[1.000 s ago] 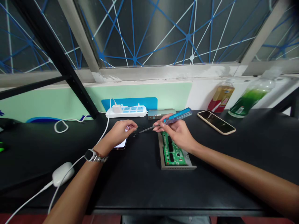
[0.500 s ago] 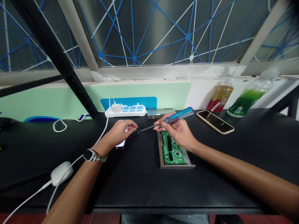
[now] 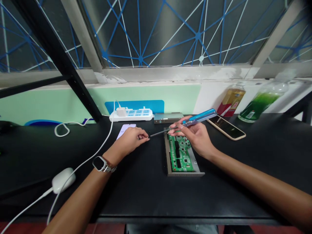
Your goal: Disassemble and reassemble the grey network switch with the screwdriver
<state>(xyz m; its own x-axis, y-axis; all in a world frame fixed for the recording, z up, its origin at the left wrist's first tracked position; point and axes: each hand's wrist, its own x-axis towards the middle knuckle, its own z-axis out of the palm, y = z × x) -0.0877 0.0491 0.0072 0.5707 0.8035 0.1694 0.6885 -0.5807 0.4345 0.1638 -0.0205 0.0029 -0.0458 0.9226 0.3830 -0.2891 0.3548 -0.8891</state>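
My right hand [image 3: 195,135] grips a screwdriver [image 3: 200,117] with a clear blue handle, its shaft pointing left and slightly down. At the tip, the fingers of my left hand [image 3: 133,138] are pinched together on what looks like a small screw [image 3: 149,136], mostly hidden by the fingertips. Below my right hand, a green circuit board [image 3: 181,156] lies in an open metal casing [image 3: 185,174] on the black table. My left wrist wears a watch. A phone with a lit screen [image 3: 125,127] is partly covered by my left hand.
A white power strip [image 3: 131,114] and a flat metal piece [image 3: 168,117] lie along the wall. At the right are a dark-screened phone [image 3: 227,127], a red-and-yellow bottle [image 3: 231,100] and a bottle of green liquid [image 3: 260,100]. A white charger [image 3: 63,180] and cables are at left.
My left hand has moved right and its fingers have closed at the screwdriver tip. My right hand and the screwdriver have shifted right, uncovering more of the board.
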